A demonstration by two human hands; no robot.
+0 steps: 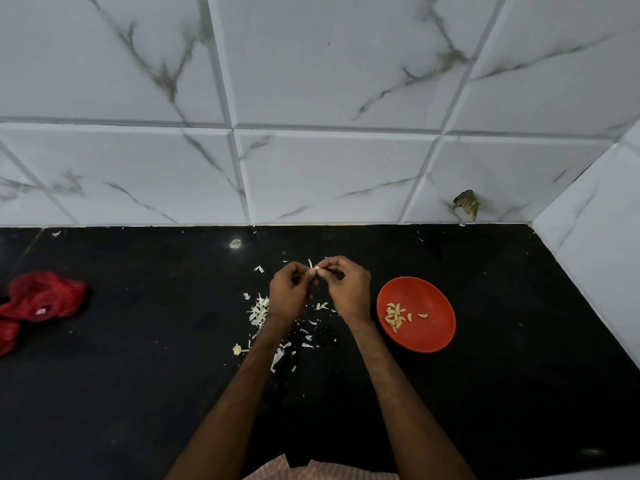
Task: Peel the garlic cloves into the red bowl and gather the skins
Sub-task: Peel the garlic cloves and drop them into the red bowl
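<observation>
Nearest the lens, striped pink cloth [311,472] at the bottom edge, both forearms reaching away from it. Left hand [289,296] and right hand [346,289] close together above the black table [138,393], fingertips of both pinching one garlic clove [315,270], with a flake of skin standing up from it. Long axis of the clove too small to tell. Loose skins [259,311] scattered below and left of the hands. Red bowl [433,337] to the right, nearer the right hand, peeled cloves [394,315] inside. Probably a short carry to that side.

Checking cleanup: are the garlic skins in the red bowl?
No, the skins lie scattered on the counter; the red bowl holds only peeled cloves.
</observation>
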